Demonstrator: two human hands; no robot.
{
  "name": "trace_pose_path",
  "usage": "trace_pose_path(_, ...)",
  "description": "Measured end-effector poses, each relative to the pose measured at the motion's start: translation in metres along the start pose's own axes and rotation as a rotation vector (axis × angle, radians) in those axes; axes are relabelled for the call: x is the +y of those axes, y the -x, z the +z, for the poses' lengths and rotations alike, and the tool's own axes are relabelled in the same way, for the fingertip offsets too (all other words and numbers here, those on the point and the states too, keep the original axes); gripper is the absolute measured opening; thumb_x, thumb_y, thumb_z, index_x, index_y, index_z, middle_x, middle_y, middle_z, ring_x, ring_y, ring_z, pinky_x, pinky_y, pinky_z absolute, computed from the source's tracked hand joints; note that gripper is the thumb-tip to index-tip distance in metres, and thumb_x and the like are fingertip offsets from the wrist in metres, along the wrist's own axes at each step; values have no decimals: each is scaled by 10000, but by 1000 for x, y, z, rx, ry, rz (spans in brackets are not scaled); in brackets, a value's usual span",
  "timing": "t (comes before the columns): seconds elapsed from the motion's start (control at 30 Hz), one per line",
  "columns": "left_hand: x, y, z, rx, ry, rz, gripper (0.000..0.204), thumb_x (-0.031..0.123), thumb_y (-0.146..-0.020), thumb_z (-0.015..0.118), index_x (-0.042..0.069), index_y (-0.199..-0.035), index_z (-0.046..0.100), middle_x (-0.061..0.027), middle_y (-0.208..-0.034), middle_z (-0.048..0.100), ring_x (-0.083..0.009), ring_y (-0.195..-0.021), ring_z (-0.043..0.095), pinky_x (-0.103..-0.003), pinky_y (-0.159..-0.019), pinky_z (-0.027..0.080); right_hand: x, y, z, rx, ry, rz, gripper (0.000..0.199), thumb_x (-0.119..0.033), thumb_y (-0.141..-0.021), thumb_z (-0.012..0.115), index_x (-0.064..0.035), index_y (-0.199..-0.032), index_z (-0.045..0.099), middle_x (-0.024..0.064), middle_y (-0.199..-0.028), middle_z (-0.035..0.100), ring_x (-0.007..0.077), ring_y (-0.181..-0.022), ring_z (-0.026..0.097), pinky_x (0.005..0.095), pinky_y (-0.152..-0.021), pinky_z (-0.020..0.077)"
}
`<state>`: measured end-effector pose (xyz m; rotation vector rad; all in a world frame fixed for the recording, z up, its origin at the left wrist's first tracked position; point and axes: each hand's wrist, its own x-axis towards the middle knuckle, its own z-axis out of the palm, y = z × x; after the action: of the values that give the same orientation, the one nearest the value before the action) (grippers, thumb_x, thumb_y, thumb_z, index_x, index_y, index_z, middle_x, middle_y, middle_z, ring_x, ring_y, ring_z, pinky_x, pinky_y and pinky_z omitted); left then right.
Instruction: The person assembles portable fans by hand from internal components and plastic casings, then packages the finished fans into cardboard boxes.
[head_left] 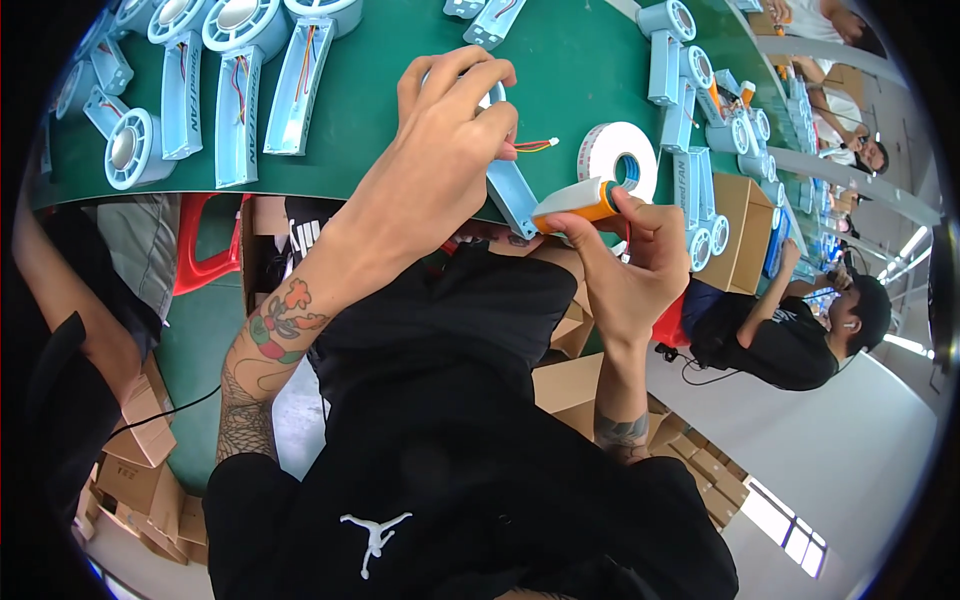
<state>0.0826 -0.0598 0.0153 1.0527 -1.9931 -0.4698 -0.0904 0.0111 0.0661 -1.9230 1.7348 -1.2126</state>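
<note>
My left hand (450,140) is closed around the head end of a light blue handheld fan housing (513,200), covering most of that end. The housing's open, trough-like handle points down toward me over the table's near edge. From beside my left fingers, red and yellow wires (535,146) stick out, ending in a small white plug. My right hand (635,260) pinches a battery pack (578,205), orange and silver-white, between thumb and fingers. One end of the pack is close to the handle's lower end; whether they touch I cannot tell. A short wire with a plug hangs beside my right fingers.
A white tape roll (592,155) lies flat on the green table (390,40), just beyond the battery pack. Several blue fan housings (238,115) stand at the left, with more fan parts (690,75) at the right. Co-workers sit nearby, one in a black shirt (790,335) beside a cardboard box (735,235).
</note>
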Motion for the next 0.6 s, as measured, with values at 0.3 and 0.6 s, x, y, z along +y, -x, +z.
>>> trace_pose_path(0.3,3,-1,4,15,-5,-41,101,-65,-747,637,16,-753,577,-92,-1223,571,-276,-1219,464,-404,-1022,337,1,-10,6,-168,161,-197,335,-4,-632,865,-4,-884,643,44,-767,672,147,-584,560,254,-548,457)
trace_pose_path(0.6,3,-2,3,30,19,-39,76,-45,-768,629,16,-770,584,-84,-1214,581,-272,-1218,466,-405,-1027,332,4,-16,13,-280,255,-321,300,-32,-659,824,-60,-903,653,27,-740,638,147,-525,496,268,-479,393)
